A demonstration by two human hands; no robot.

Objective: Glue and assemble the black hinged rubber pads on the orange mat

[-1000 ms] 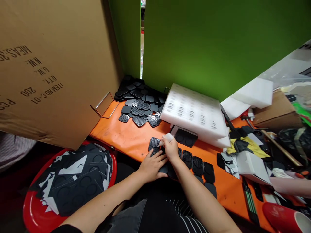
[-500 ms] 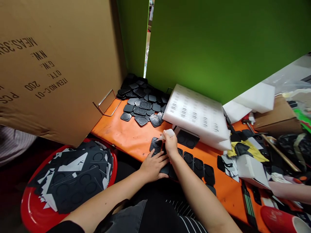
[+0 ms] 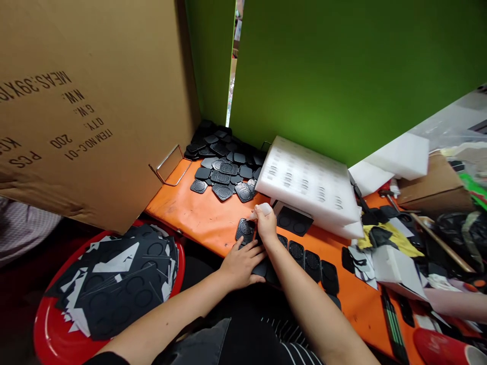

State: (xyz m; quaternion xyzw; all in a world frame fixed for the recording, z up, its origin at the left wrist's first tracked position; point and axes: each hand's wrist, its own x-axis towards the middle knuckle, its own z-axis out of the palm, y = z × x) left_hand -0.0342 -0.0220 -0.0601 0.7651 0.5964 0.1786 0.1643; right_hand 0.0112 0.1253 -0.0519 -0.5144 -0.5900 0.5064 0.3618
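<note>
A small white squeeze bottle (image 3: 265,208) is in my right hand (image 3: 268,226), its fingers closed around it. The nozzle points left, over the upper part of a black textured pad (image 3: 245,231) at the left end of a row. My left hand (image 3: 240,264) lies flat beside it, fingers spread across the near black pads and pressing on them. More black pads (image 3: 312,265) run to the right in that row, partly covered by my right forearm. Whether liquid leaves the nozzle is too small to see.
Loose black pads (image 3: 224,175) are heaped at the back of the orange table (image 3: 182,212). White foam blocks (image 3: 308,177) stand behind my right hand. A red tub (image 3: 49,329) of black sheet scraps is at left, below a large carton (image 3: 114,66). Another person's arm (image 3: 452,303) reaches in at right.
The view has shifted slightly, moving the whole scene a little. Both hands keep nearly the same pose, with the bottle still over the same pad.
</note>
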